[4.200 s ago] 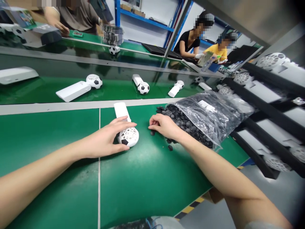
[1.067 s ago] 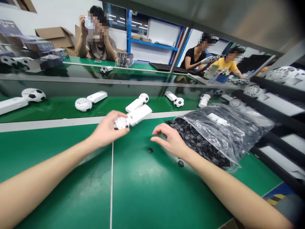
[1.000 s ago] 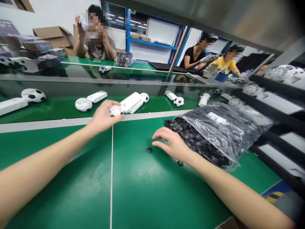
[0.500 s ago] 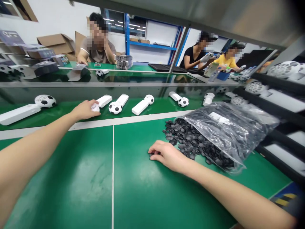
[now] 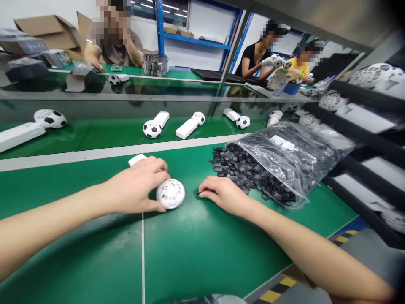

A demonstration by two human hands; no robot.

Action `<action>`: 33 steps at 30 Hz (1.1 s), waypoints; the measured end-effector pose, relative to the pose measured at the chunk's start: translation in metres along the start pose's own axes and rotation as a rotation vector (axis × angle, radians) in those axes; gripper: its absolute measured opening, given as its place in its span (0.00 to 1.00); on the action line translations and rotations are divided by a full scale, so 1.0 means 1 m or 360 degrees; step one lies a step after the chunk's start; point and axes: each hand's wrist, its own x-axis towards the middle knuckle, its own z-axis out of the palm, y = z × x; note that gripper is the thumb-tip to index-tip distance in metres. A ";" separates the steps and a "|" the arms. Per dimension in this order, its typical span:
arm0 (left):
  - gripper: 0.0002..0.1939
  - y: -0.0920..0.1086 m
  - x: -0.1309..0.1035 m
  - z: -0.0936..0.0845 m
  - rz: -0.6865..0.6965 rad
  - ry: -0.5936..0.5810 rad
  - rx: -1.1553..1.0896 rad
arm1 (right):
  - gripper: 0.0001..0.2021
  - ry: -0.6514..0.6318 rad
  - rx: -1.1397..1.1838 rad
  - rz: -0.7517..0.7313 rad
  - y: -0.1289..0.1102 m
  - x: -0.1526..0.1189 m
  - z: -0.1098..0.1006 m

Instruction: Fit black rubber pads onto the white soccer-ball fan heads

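Note:
My left hand (image 5: 142, 185) is closed around a white handheld fan (image 5: 171, 194) with a round, slotted ball head, low over the green bench. The end of its handle shows behind my fingers; the rest is covered by the hand. To the right, my right hand (image 5: 221, 192) is closed in a pinch, with a small dark edge showing at the fingertips, seemingly a black plastic piece. Just beyond that hand, a heap of black pieces (image 5: 243, 169) spills from a clear plastic bag (image 5: 291, 160) lying on its side.
Several white fans with football-patterned heads, such as one fan (image 5: 152, 128), lie on the green belt (image 5: 95, 135) behind the bench. Black trays (image 5: 357, 164) holding white parts are stacked at right. Co-workers sit across the line, near cartons (image 5: 47, 31) and a blue shelf (image 5: 196, 39).
My left hand has brought the fan from the belt onto the bench, close to my right hand. My right hand stays pinched beside the black pieces. The view has tilted down.

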 end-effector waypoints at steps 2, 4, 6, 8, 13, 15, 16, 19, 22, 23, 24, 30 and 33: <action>0.30 0.012 0.013 0.007 0.0067 0.0057 0.0002 | 0.04 0.0158 0.0025 -0.0012 -0.002 -0.006 -0.003; 0.34 0.022 0.024 0.015 -0.0016 0.0115 0.0050 | 0.03 0.0328 0.0063 -0.0013 -0.005 -0.011 -0.005; 0.36 0.030 0.029 0.021 -0.0186 0.0134 0.0055 | 0.02 0.0436 0.0117 -0.0030 -0.009 -0.015 -0.007; 0.37 0.034 0.030 0.026 -0.0324 0.0097 -0.0036 | 0.02 0.0463 0.0133 -0.0104 -0.013 -0.015 -0.007; 0.39 0.036 0.027 0.029 -0.0369 0.0098 -0.0181 | 0.06 0.0362 -0.0084 -0.0435 -0.016 -0.007 0.002; 0.41 0.036 0.025 0.029 -0.0354 0.0109 -0.0185 | 0.07 0.0355 -0.0163 -0.0501 -0.017 -0.003 0.007; 0.41 0.036 0.025 0.029 -0.0349 0.0121 -0.0183 | 0.07 0.0362 -0.0173 -0.0508 -0.017 -0.001 0.009; 0.37 0.035 0.024 0.030 -0.0339 0.0152 -0.0181 | 0.04 0.0433 -0.0066 -0.0401 -0.018 0.003 0.013; 0.33 0.033 0.025 0.031 -0.0324 0.0157 -0.0243 | 0.11 0.0533 0.0211 -0.0118 -0.017 0.005 0.015; 0.32 0.032 0.025 0.032 -0.0317 0.0162 -0.0289 | 0.17 0.0508 0.0346 -0.0032 -0.016 0.005 0.017; 0.31 0.031 0.026 0.032 -0.0311 0.0170 -0.0341 | 0.21 0.0451 0.0485 0.0027 -0.016 0.005 0.019; 0.26 0.036 0.027 0.025 -0.0372 0.0149 -0.0434 | 0.21 0.0391 0.0755 0.0065 -0.016 0.006 0.031; 0.28 0.040 0.025 0.023 -0.0386 0.0104 -0.0408 | 0.16 0.0316 0.0814 0.0073 -0.005 0.008 0.019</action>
